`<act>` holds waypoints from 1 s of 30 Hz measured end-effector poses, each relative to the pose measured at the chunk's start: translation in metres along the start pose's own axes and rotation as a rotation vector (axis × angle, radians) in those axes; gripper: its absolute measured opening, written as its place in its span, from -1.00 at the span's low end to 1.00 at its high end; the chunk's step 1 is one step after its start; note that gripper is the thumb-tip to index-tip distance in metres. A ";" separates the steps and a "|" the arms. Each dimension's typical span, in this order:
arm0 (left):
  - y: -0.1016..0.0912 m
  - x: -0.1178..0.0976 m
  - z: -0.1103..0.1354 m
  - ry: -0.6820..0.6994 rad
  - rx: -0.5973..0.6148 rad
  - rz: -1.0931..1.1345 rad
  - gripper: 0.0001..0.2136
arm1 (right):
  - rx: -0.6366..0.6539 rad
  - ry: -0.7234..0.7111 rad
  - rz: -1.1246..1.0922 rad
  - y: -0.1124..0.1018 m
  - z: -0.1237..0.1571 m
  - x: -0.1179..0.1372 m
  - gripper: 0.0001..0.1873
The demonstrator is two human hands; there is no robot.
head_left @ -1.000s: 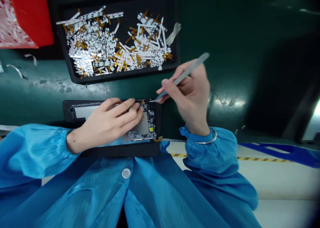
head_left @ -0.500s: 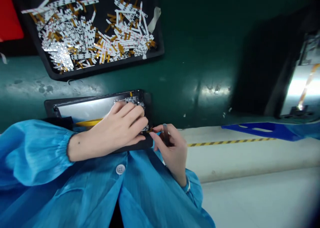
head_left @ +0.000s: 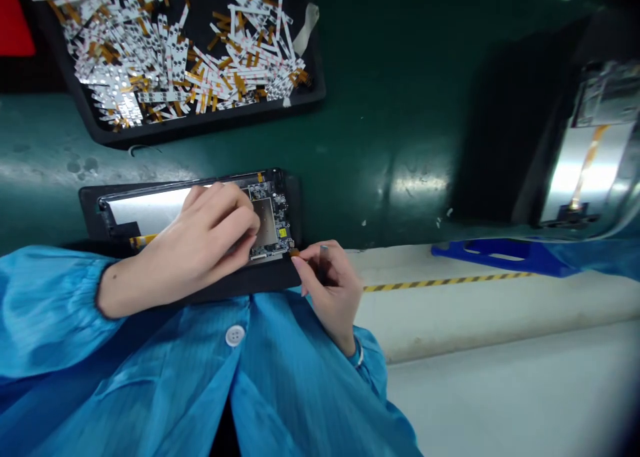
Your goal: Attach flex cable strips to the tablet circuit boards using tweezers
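Note:
An opened tablet (head_left: 153, 207), with a silver plate and a bare circuit board (head_left: 280, 210), lies on a black pad (head_left: 297, 210) at the bench's near edge. Over the tablet's middle, my left hand (head_left: 210, 233) is closed with curled fingers. Whatever its fingertips hold, if anything, is hidden beneath them. My right hand (head_left: 333, 283) pinches a small orange flex cable (head_left: 295, 252) at the board's near right corner, thumb against index finger. A ring-like grey band sits on one finger of that hand. Part of an orange strip (head_left: 143, 241) shows by my left wrist.
A black tray (head_left: 210, 120) heaped with white and orange flex strips (head_left: 165, 63) stands at the back left, beside a red object (head_left: 15, 23). Another opened device (head_left: 590, 170) lies at the right. Below it are a blue plastic piece (head_left: 505, 253) and a blue sleeve (head_left: 605, 253).
My left hand has moved left across the tablet, uncovering more of the circuit board. My right hand stays at the corner with the orange cable. The whole view has shifted slightly.

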State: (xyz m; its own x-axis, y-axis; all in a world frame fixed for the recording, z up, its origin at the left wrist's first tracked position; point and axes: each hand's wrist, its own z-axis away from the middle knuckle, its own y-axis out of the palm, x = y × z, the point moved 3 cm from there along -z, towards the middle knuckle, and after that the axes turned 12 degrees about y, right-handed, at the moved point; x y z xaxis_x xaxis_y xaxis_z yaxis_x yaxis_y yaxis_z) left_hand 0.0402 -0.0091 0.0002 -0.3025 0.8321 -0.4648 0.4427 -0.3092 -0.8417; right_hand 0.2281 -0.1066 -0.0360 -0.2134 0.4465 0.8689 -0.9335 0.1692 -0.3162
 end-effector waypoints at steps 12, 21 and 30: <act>0.009 -0.001 0.010 -0.016 -0.027 -0.001 -0.97 | -0.102 -0.843 0.503 0.005 0.002 0.000 -0.83; 0.012 -0.001 0.011 0.008 -0.036 -0.017 -0.98 | -0.118 -0.607 0.086 -0.001 -0.001 -0.011 -0.64; 0.012 0.000 0.013 0.003 -0.036 -0.008 -0.98 | -0.153 -0.081 -0.114 0.003 0.009 -0.027 -0.81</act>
State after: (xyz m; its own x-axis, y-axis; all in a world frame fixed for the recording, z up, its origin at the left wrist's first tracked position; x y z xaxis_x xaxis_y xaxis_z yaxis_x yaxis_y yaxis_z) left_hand 0.0351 -0.0186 -0.0137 -0.3034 0.8362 -0.4568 0.4704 -0.2855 -0.8350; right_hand 0.2286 -0.1255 -0.0566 -0.1371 0.3462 0.9281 -0.8994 0.3491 -0.2630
